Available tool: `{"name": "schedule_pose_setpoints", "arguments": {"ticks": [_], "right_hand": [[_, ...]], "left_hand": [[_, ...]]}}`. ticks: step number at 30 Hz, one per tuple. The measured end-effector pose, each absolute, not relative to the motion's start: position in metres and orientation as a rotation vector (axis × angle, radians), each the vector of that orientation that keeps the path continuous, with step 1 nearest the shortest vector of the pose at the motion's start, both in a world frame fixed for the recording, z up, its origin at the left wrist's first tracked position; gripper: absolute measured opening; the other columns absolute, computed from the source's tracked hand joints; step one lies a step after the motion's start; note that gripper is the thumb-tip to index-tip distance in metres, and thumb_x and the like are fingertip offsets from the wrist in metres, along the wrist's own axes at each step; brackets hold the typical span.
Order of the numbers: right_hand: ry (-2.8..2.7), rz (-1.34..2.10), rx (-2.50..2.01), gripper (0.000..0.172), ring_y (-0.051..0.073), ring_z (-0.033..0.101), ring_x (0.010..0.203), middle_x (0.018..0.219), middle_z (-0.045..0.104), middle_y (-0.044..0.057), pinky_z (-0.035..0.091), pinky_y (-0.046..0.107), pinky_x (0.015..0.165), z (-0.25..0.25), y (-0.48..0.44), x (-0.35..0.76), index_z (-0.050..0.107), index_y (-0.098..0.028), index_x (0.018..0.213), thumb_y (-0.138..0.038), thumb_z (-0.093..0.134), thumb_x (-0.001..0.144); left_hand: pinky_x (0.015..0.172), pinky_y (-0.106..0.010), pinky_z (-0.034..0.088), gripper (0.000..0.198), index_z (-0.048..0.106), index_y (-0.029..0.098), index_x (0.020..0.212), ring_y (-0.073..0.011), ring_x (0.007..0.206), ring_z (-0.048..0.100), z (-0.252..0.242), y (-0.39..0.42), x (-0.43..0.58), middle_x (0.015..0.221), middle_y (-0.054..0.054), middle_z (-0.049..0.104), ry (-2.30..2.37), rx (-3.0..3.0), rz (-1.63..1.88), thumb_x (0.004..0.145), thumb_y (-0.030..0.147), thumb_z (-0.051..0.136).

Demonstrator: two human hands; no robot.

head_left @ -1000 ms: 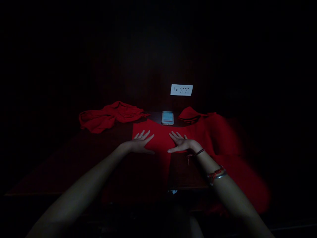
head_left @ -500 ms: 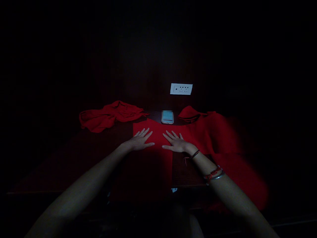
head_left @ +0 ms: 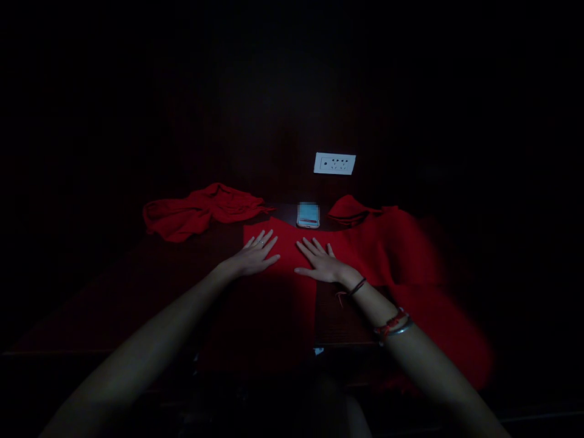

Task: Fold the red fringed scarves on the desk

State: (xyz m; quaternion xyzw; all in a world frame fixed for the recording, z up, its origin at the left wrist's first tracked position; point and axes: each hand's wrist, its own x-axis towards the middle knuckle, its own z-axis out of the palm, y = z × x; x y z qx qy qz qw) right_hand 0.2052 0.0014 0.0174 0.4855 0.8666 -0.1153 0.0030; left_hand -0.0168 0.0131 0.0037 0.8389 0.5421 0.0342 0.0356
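Note:
A large red cloth (head_left: 292,304) lies spread over a dark table, its near part hanging down past the front edge. My left hand (head_left: 256,254) rests flat on the cloth near its upper left edge, fingers spread. To the right, my right hand (head_left: 320,261) also lies flat with spread fingers, partly on the cloth's right side. Nothing is held in either hand. More red fabric (head_left: 392,243) stretches in loose folds beyond my right hand and down past my right forearm.
A lit phone (head_left: 308,215) lies just behind the cloth. Crumpled red fabric (head_left: 182,214) sits at the back left. A white socket plate (head_left: 334,163) is on the dark wall. The table (head_left: 344,316) has its front edge near my forearms; surroundings are very dark.
My left hand has slid slightly left and up over the cloth. My right hand has shifted slightly left, still flat.

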Motion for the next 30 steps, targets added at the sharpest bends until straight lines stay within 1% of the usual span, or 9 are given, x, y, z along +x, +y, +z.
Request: {"name": "schedule_pose_setpoints", "arguments": {"ticks": [3, 7, 13, 15, 18, 23, 25, 27, 30], "right_hand": [[2.617, -0.387, 1.509, 0.081, 0.026, -0.007, 0.125, 0.139, -0.005, 0.002, -0.005, 0.050, 0.097, 0.013, 0.003, 0.208, 0.001, -0.025, 0.133, -0.071, 0.016, 0.068], [2.568, -0.408, 1.535, 0.083, 0.025, -0.008, 0.125, 0.139, -0.005, 0.004, -0.004, 0.048, 0.098, 0.011, 0.004, 0.217, 0.000, -0.021, 0.133, -0.070, 0.015, 0.069], [2.830, -0.245, 1.503, 0.077, 0.022, -0.009, 0.125, 0.139, -0.003, 0.003, -0.003, 0.046, 0.098, 0.023, 0.019, 0.189, 0.005, -0.021, 0.133, -0.067, 0.010, 0.072], [2.873, -0.243, 1.396, 0.076, 0.023, -0.007, 0.125, 0.139, 0.000, 0.002, -0.003, 0.046, 0.098, 0.025, 0.031, 0.167, 0.006, -0.022, 0.133, -0.067, 0.011, 0.073], [2.841, -0.303, 1.283, 0.077, 0.022, -0.005, 0.125, 0.139, 0.001, 0.003, -0.001, 0.045, 0.099, 0.022, 0.048, 0.140, 0.005, -0.021, 0.133, -0.067, 0.011, 0.072], [2.750, -0.357, 1.277, 0.079, 0.022, -0.005, 0.125, 0.139, -0.001, 0.006, -0.001, 0.044, 0.099, 0.013, 0.061, 0.131, 0.006, -0.021, 0.133, -0.069, 0.011, 0.071], [2.760, -0.344, 1.287, 0.080, 0.022, -0.004, 0.125, 0.139, 0.000, 0.006, 0.000, 0.043, 0.099, 0.015, 0.066, 0.130, 0.007, -0.021, 0.133, -0.069, 0.011, 0.070], [2.825, -0.269, 1.319, 0.078, 0.021, -0.006, 0.125, 0.139, 0.000, 0.005, -0.001, 0.043, 0.099, 0.018, 0.073, 0.127, 0.008, -0.021, 0.133, -0.068, 0.010, 0.071], [2.857, -0.185, 1.375, 0.075, 0.020, -0.006, 0.125, 0.139, -0.001, 0.003, -0.002, 0.045, 0.099, 0.020, 0.089, 0.119, 0.007, -0.021, 0.133, -0.066, 0.008, 0.073]], "left_hand": [[0.100, -0.037, 0.011, 0.075, 0.011, 0.016, 0.133, -0.0245, 0.125, 0.000, -0.003, 0.016, -0.021, 0.138, -0.007, 0.003, 1.673, 2.497, 0.008, 0.074, 0.062, 0.021], [0.099, -0.037, 0.011, 0.082, 0.009, 0.014, 0.133, -0.0242, 0.125, -0.001, -0.003, 0.020, -0.029, 0.137, -0.010, 0.002, 1.666, 2.457, 0.003, 0.071, 0.067, 0.022], [0.100, -0.038, 0.008, 0.074, 0.010, 0.010, 0.132, -0.0219, 0.125, -0.004, 0.003, 0.032, -0.046, 0.137, -0.009, -0.001, 1.901, 2.400, 0.114, 0.077, 0.059, 0.012], [0.099, -0.041, 0.009, 0.075, 0.010, 0.010, 0.132, -0.0236, 0.125, -0.001, 0.003, 0.035, -0.052, 0.137, -0.009, 0.001, 1.985, 2.302, 0.052, 0.076, 0.060, 0.010], [0.098, -0.046, 0.011, 0.076, 0.011, 0.015, 0.133, -0.0271, 0.125, 0.001, 0.004, 0.036, -0.060, 0.137, -0.007, 0.001, 2.012, 2.192, -0.060, 0.073, 0.063, 0.011], [0.095, -0.053, 0.011, 0.079, 0.013, 0.018, 0.132, -0.0310, 0.124, 0.000, 0.007, 0.036, -0.063, 0.137, -0.006, 0.002, 2.044, 2.127, -0.117, 0.070, 0.067, 0.015], [0.096, -0.052, 0.010, 0.079, 0.015, 0.016, 0.132, -0.0299, 0.124, -0.001, 0.008, 0.037, -0.062, 0.137, -0.006, 0.000, 2.044, 2.178, -0.085, 0.071, 0.066, 0.015], [0.097, -0.048, 0.009, 0.077, 0.015, 0.014, 0.132, -0.0268, 0.125, -0.002, 0.007, 0.038, -0.060, 0.137, -0.006, -0.002, 2.024, 2.290, 0.022, 0.073, 0.064, 0.013], [0.099, -0.044, 0.010, 0.075, 0.010, 0.012, 0.132, -0.0223, 0.125, -0.002, 0.005, 0.038, -0.057, 0.137, -0.007, -0.002, 1.936, 2.366, 0.092, 0.076, 0.061, 0.010]]}}
